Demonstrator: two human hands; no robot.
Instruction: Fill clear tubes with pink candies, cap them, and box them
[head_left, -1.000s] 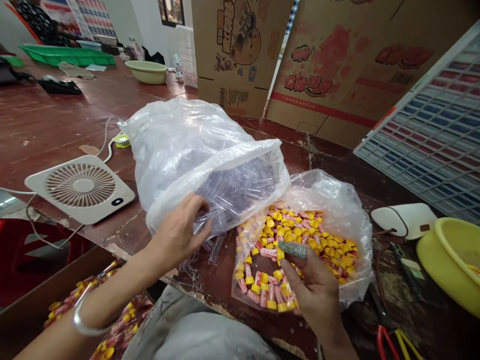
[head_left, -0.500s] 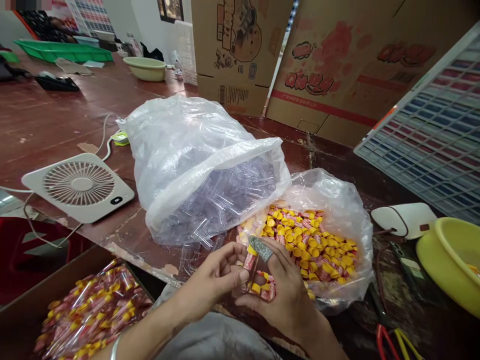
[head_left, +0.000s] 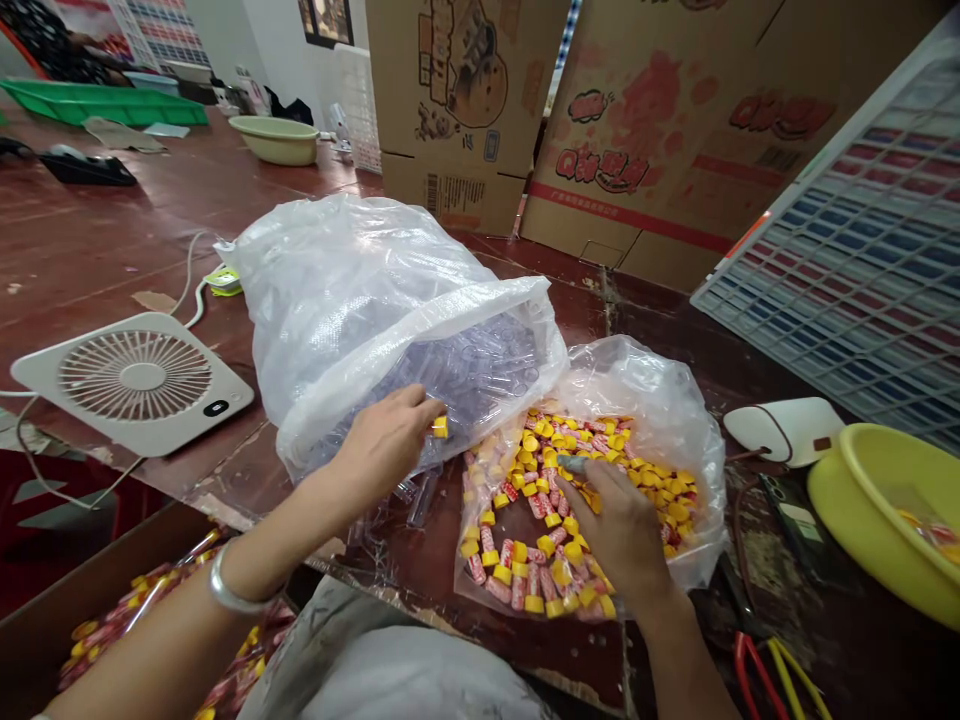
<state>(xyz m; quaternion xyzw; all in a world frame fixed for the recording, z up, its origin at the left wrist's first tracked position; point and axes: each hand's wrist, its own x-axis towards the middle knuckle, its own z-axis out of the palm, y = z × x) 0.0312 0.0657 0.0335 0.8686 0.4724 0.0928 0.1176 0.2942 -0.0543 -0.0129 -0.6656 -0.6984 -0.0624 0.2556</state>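
My left hand (head_left: 394,432) is closed, with a small yellow-capped tube (head_left: 440,427) at its fingertips; most of the tube is hidden. It hovers at the mouth of a white woven sack (head_left: 360,270), above a heap of clear plastic tubes (head_left: 480,360). My right hand (head_left: 619,515) reaches into a clear plastic bag (head_left: 637,375) of small red-patterned pieces with yellow caps (head_left: 536,580). Its thumb and index finger are apart over the pieces, the index tip wrapped in grey tape (head_left: 574,463). The other fingertips are hidden among the pieces.
At the lower left, a box holds filled tubes (head_left: 172,610). A white fan (head_left: 142,380) lies at the table's left. On the right are a yellow basin (head_left: 877,510), a phone (head_left: 810,535) and red-and-yellow-handled scissors (head_left: 772,670). Cardboard boxes (head_left: 630,130) stand behind.
My hands, together over the bag's front before, have separated. The left moved up and left to the sack with the yellow-capped piece; the right moved up and right onto the pile.
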